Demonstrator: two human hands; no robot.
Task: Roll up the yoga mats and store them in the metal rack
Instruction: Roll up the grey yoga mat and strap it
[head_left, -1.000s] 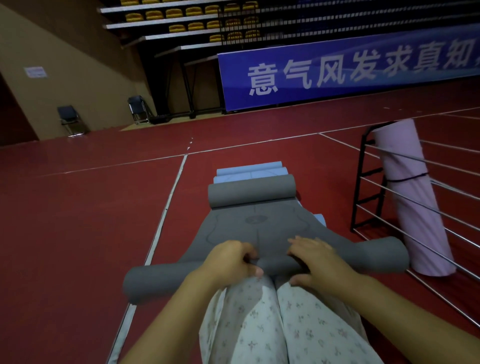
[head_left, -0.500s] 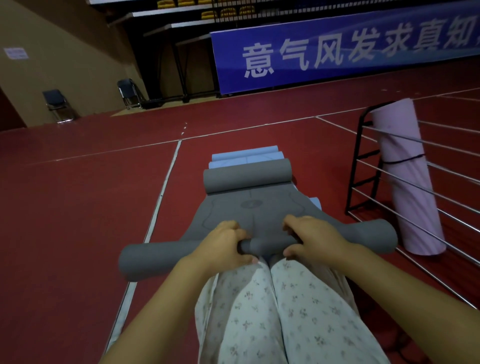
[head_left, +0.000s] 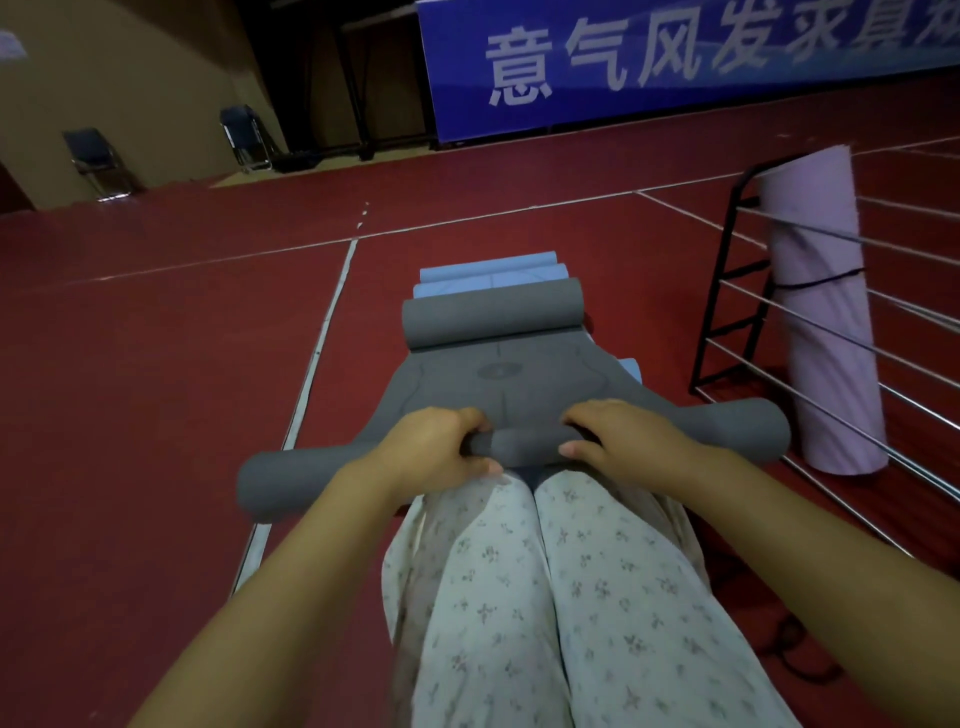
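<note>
A grey yoga mat (head_left: 498, 384) lies on the red floor (head_left: 156, 364) in front of the person's knees, its near end rolled into a tube that runs crosswise and its far end curled into a second roll. The left hand (head_left: 431, 454) grips the near roll just left of its middle, fingers (head_left: 470, 418) curled over the top and thumb tucked beneath. The right hand (head_left: 623, 441) holds the same roll just right of the middle, its fingers wrapped over it too. A blue yoga mat (head_left: 488, 273) lies beneath the grey one, showing past its far end. At the right stands the metal rack (head_left: 727, 312), with a rolled pink yoga mat (head_left: 821, 312) upright inside it behind the horizontal bars. The person's floral trousers (head_left: 545, 597) fill the near foreground.
</note>
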